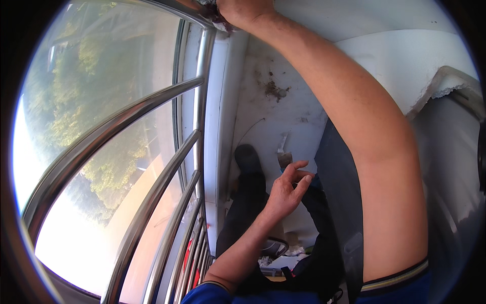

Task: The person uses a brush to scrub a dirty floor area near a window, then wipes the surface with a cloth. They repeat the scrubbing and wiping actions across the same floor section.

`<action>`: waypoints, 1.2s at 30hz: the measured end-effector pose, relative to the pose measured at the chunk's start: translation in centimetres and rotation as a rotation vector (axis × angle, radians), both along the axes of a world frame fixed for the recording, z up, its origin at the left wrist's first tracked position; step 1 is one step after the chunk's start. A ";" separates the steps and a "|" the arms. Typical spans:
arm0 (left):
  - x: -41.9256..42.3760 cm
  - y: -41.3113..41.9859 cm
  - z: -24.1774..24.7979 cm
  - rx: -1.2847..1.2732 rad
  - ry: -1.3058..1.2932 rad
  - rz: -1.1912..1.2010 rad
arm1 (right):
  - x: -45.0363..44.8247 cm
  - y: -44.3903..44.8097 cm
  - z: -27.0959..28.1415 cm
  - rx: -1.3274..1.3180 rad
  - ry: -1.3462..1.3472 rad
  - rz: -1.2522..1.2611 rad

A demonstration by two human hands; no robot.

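Note:
My right hand [246, 11] reaches up to the top edge of the head view, where the steel rail meets the corner of the wall. Its fingers lie at a crumpled greyish and dark clump [220, 19], partly cut off by the frame, so its grip cannot be made out. Lower down, my left hand [289, 188] hangs in mid-air with fingers loosely bent and apart, nothing seen in it. Just beyond its fingertips, a tool with a flat, worn blade [284, 159] appears near the white floor; its lower part is hidden.
Polished steel window bars [152, 193] run along the left, with glass and trees outside. A dark grey panel [340, 182] stands right of my legs. Broken white foam [402, 64] juts out at the upper right. My dark shoe [246, 157] rests on the stained floor [265, 110].

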State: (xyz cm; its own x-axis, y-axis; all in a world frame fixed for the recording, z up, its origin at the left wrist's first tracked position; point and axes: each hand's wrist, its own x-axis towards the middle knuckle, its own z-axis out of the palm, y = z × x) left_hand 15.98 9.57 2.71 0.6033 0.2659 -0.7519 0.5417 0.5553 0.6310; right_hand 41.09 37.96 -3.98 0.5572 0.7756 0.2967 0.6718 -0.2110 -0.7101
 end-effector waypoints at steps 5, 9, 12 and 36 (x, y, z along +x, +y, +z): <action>-0.2 1.3 -0.4 0.065 -0.002 0.039 | -0.2 -0.6 -3.2 0.073 -0.338 0.138; -0.4 2.7 -0.3 0.238 -0.095 0.136 | -0.2 -0.1 -3.6 -0.062 -0.478 0.244; 0.0 3.7 0.4 0.348 -0.148 0.160 | 0.7 0.6 -1.2 -0.309 -0.476 0.413; 1.2 4.7 -1.5 0.288 -0.019 0.104 | 1.1 1.4 -0.5 -0.462 -0.122 0.431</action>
